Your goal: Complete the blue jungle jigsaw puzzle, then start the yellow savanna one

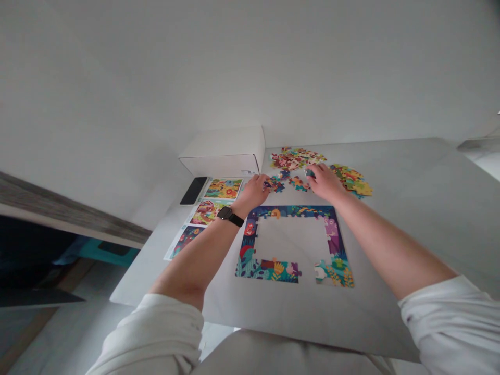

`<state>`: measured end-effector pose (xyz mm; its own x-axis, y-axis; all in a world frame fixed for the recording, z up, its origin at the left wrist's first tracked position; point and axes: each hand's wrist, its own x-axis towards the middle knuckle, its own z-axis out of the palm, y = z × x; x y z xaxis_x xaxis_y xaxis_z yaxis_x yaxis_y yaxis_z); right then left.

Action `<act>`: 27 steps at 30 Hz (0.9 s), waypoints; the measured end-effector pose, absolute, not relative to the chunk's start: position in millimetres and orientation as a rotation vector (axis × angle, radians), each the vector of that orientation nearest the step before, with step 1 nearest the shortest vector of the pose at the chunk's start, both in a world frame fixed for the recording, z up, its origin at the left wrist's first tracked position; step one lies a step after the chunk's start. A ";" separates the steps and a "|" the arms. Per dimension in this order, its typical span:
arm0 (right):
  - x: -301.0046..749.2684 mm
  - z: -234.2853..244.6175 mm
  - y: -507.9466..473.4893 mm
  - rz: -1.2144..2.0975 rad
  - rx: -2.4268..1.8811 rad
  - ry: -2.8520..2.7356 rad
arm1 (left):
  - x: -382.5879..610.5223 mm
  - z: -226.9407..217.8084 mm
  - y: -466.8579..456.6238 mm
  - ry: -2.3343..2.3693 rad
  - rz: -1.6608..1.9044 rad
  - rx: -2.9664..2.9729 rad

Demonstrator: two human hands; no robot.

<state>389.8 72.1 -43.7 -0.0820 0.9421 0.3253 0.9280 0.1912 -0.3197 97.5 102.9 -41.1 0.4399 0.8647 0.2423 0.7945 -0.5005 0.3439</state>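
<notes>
A jigsaw frame (249,270) of dark blue, teal and purple pieces lies on the white table, with a gap in its near edge and a bare middle. Beyond it, my left hand (254,190), wearing a black watch (230,215), reaches to a loose heap of blue and orange puzzle pieces (278,182). Its fingers are bent together at the heap's left side; what they hold, if anything, is hidden. My right hand (325,182) pinches a small dark puzzle piece (310,172) between thumb and fingers, just right of some orange-blue pieces (299,183).
Red-and-cream puzzle pieces (297,157) are heaped at the back, yellow-green ones (353,181) at right. A white box (222,151) stands by the wall. Left lie picture sheets (222,188) and a black phone (194,190). The table's front edge is close to my lap.
</notes>
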 end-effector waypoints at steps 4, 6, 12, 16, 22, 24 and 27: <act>374.9 -41.2 68.9 0.090 -1.753 -2.193 | 117.4 -41.0 100.7 1.328 0.500 2.573; 370.9 -42.6 67.6 0.108 -1.782 -2.257 | 128.8 -42.0 106.3 1.365 0.467 2.579; 371.5 -51.8 65.2 0.104 -1.814 -2.360 | 163.5 -41.6 138.5 1.593 0.361 2.514; 372.4 -54.0 63.2 0.063 -1.790 -2.381 | 178.1 -37.0 154.0 1.649 0.332 2.474; 377.8 -55.3 60.2 0.103 -1.715 -2.365 | 155.4 -31.1 161.7 1.495 0.453 2.370; 380.0 -56.4 59.2 0.112 -1.687 -2.356 | 138.1 -29.2 161.0 1.483 0.565 2.259; 380.8 -55.7 57.8 0.112 -1.669 -2.341 | 114.3 -25.1 155.0 1.469 0.738 1.950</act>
<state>380.8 57.8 -55.7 -0.3043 0.9376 0.1683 0.9172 0.3361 -0.2138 114.3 155.0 -25.1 0.2393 0.9673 0.0845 0.6450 -0.2234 0.7308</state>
